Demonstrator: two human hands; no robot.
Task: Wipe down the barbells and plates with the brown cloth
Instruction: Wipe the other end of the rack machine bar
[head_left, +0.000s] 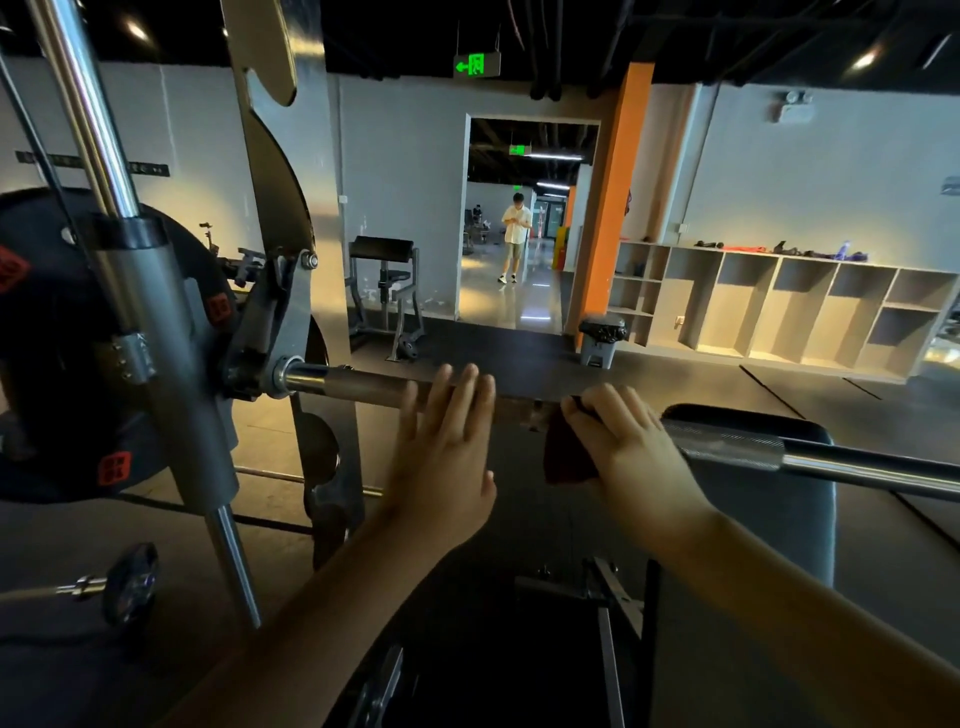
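Note:
A steel barbell runs from the machine's carriage at the left across to the right edge. My left hand lies flat on the bar with straight fingers. To its right, my right hand grips the brown cloth wrapped over the bar, and the cloth hangs below the fingers. A black weight plate with red labels sits on the bar's left end behind the guide rod.
The chrome guide rod and grey frame stand at the left. A black bench pad lies under the bar. A small dumbbell sits low left. Beyond are a bin, open shelves and a person in the doorway.

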